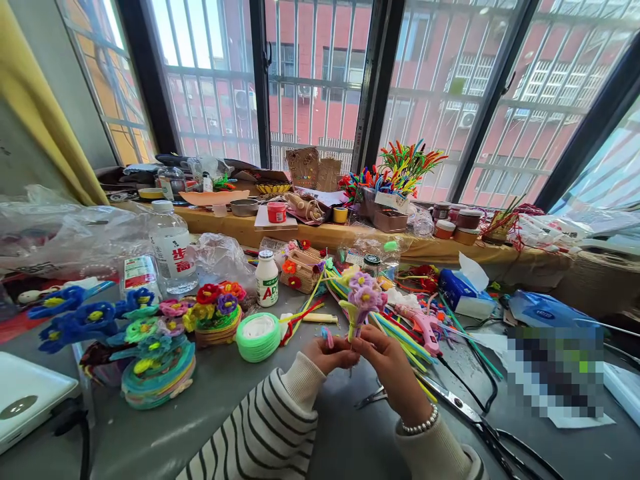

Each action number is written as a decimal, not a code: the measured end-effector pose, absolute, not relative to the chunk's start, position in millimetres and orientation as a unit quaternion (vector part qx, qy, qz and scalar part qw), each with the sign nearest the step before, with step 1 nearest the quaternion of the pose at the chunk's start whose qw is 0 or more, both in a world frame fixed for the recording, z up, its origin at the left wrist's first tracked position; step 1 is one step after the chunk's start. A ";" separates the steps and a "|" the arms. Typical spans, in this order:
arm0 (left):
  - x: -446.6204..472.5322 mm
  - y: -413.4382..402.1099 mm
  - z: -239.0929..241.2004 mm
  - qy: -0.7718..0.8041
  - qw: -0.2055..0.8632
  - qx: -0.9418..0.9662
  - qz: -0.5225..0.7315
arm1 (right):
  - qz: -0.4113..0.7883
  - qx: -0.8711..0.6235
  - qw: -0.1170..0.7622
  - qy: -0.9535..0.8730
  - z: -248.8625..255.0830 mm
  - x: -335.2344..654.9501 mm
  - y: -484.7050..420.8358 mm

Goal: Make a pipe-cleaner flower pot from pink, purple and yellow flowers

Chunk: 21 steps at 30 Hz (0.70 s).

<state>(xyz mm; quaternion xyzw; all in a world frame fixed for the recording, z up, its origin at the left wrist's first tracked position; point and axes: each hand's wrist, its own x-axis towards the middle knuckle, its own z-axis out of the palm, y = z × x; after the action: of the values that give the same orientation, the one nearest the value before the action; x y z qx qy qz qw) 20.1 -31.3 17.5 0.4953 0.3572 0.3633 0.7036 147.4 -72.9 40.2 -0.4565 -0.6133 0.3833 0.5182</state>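
A small bouquet of pink and purple pipe-cleaner flowers [366, 297] stands upright between my two hands above the grey table. My right hand [393, 370] is closed, its thumb and fingers pinching the stems near the base. My left hand [326, 355] is closed too, its fingertips meeting the right ones at the bottom of the stems. A curled pink-and-blue pipe cleaner [327, 337] pokes up from the left fingers. Pale yellow-green pipe-cleaner leaves [349, 313] wrap the bouquet's side. The lowest stem ends are partly hidden by the fingers.
Large scissors [463, 410] lie right of my right hand, beside a pink glue gun [423, 327] and its cord. Left are a green tape roll [259, 337], finished flower pots [157, 373], a white bottle [267, 280] and a water bottle [173, 253]. A tissue pack [465, 293] sits right.
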 end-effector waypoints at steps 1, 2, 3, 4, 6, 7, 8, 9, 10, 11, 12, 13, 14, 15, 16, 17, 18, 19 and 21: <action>19.3 -30.3 17.4 0.356 0.696 0.497 0.376 | 0.359 -0.463 0.515 -0.626 40.0 148.4 -72.6; 18.1 -29.0 17.0 0.352 0.690 0.494 0.395 | 0.337 -0.467 0.509 -0.640 40.0 149.3 -72.4; 16.8 -27.7 16.6 0.346 0.684 0.489 0.417 | 0.324 -0.468 0.499 -0.654 40.1 149.8 -72.4; 15.4 -26.5 16.3 0.338 0.677 0.482 0.441 | 0.314 -0.468 0.490 -0.665 40.1 149.9 -72.6; 13.0 -24.9 16.6 0.319 0.663 0.484 0.473 | 0.303 -0.473 0.474 -0.678 39.9 148.9 -73.1; 12.2 -24.5 17.2 0.309 0.657 0.495 0.477 | 0.297 -0.477 0.466 -0.683 39.5 147.9 -73.4; 11.6 -24.5 17.8 0.304 0.650 0.508 0.476 | 0.289 -0.482 0.460 -0.687 38.9 146.7 -73.7; 11.2 -24.6 18.4 0.304 0.643 0.522 0.471 | 0.280 -0.486 0.455 -0.692 38.3 145.5 -73.9; 11.0 -24.9 18.9 0.309 0.636 0.532 0.465 | 0.271 -0.488 0.450 -0.697 37.7 144.3 -74.1; 10.9 -25.3 19.1 0.318 0.632 0.536 0.460 | 0.263 -0.489 0.447 -0.701 37.3 143.3 -74.3; 10.8 -25.7 19.1 0.330 0.629 0.534 0.458 | 0.255 -0.488 0.447 -0.705 37.1 142.4 -74.5; 10.8 -26.1 19.0 0.340 0.629 0.529 0.457 | 0.249 -0.488 0.446 -0.708 37.2 141.8 -74.8; 10.7 -26.4 18.9 0.347 0.631 0.523 0.456 | 0.244 -0.487 0.444 -0.711 37.6 141.3 -75.3; 10.6 -26.7 18.8 0.352 0.631 0.519 0.458 | 0.239 -0.488 0.443 -0.714 38.3 141.0 -75.8; 10.5 -26.8 18.7 0.357 0.629 0.513 0.462 | 0.234 -0.488 0.441 -0.716 39.0 140.8 -76.3; 10.3 -26.8 18.6 0.361 0.628 0.509 0.466 | 0.231 -0.488 0.439 -0.718 39.7 140.7 -76.8; 10.3 -26.5 18.3 0.364 0.628 0.504 0.468 | 0.228 -0.489 0.438 -0.719 40.2 140.7 -77.1; 10.3 -26.1 17.9 0.365 0.630 0.500 0.469 | 0.225 -0.490 0.437 -0.720 40.5 140.7 -77.4; 10.9 -25.0 16.6 0.356 0.641 0.494 0.468 | 0.218 -0.495 0.438 -0.718 39.9 140.8 -77.4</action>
<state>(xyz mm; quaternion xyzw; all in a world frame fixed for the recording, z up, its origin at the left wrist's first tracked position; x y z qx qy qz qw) 10.9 -25.0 16.6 0.4941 0.3556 0.4680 0.6406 140.8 -77.4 39.9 -0.4954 -0.7177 0.2179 0.4382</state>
